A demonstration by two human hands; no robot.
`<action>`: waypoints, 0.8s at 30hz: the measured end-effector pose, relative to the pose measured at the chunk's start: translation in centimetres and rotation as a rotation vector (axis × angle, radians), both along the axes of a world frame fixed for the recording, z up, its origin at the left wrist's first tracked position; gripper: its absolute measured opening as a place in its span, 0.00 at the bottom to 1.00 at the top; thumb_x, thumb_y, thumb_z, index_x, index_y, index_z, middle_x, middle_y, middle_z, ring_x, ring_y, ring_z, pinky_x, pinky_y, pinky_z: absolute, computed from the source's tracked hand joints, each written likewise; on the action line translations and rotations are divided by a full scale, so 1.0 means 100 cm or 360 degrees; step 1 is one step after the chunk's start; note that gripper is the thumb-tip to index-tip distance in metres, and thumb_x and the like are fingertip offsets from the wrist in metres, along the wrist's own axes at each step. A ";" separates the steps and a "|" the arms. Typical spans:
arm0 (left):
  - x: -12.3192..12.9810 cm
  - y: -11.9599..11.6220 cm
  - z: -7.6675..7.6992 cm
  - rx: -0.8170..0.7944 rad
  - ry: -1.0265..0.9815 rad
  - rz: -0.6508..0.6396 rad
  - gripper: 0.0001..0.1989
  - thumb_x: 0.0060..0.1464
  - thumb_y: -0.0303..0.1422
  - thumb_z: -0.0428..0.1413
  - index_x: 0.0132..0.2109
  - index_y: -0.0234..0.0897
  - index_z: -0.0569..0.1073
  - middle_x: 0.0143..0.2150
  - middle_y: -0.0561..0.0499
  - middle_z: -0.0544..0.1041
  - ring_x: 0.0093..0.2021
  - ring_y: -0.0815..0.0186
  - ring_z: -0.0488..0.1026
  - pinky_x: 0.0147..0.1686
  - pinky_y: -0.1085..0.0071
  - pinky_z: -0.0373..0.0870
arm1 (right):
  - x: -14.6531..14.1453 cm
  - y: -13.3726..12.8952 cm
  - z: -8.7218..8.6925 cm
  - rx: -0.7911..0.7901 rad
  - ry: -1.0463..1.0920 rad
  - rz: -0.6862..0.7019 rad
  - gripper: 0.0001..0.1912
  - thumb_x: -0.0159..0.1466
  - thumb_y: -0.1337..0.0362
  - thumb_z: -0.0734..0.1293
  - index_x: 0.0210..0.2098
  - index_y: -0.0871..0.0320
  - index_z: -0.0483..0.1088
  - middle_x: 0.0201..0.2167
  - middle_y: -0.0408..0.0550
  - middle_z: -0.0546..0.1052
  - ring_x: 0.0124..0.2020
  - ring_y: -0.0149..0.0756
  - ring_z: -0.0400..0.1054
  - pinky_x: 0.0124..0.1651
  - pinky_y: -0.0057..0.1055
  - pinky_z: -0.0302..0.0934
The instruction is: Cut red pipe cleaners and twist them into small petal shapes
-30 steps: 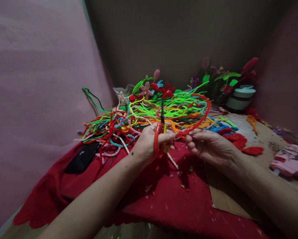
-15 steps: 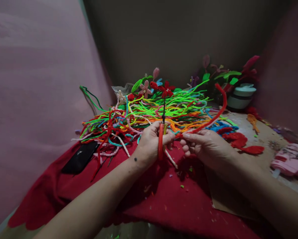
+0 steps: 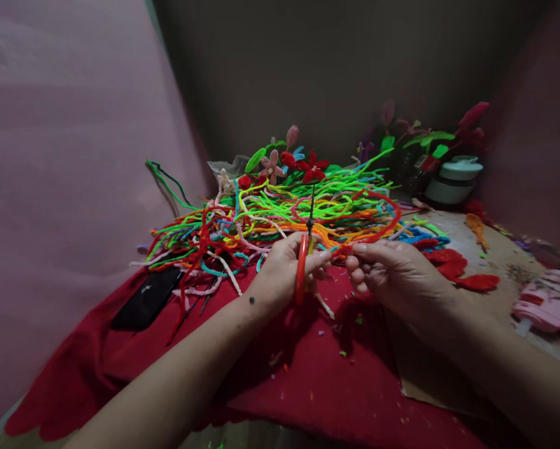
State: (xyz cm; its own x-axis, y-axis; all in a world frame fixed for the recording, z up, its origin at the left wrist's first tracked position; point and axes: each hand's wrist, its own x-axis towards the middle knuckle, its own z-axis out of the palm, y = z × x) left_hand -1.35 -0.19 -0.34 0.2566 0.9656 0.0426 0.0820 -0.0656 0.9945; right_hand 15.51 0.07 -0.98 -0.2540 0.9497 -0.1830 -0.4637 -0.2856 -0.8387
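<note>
My left hand point(image 3: 287, 268) is closed, with orange-handled scissors point(image 3: 301, 269) hooked in it, dark blades pointing away. Its thumb and finger also pinch a thin teal pipe cleaner point(image 3: 325, 250). Just to the right, my right hand point(image 3: 385, 268) pinches a red pipe cleaner point(image 3: 395, 219) between thumb and forefinger. The red strand meets the teal one in the short gap between the hands; whether it is wound around it is too small to tell. Its free end loops up and left over a heap of colourful pipe cleaners point(image 3: 280, 206).
A black phone point(image 3: 146, 299) lies on the red cloth point(image 3: 308, 374) at left. Fuzzy flowers point(image 3: 312, 167) stand behind the heap. To the right are red petal shapes point(image 3: 448, 262), a pale green lidded jar point(image 3: 455, 178) and a pink object point(image 3: 549, 302). Small scraps dot the cloth.
The red strand's free end has swung from standing up at the right to curling left over the heap. My right hand has shifted slightly right; the left still grips the scissors.
</note>
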 end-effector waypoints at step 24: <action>-0.012 0.007 -0.022 0.1268 0.1576 -0.0054 0.24 0.52 0.24 0.45 0.57 0.30 0.57 0.50 0.35 0.70 0.50 0.56 0.69 0.49 0.57 0.67 | 0.008 0.008 -0.001 0.0074 -0.0215 -0.0285 0.09 0.48 0.65 0.69 0.18 0.61 0.66 0.14 0.42 0.69 0.13 0.24 0.60 0.13 0.21 0.53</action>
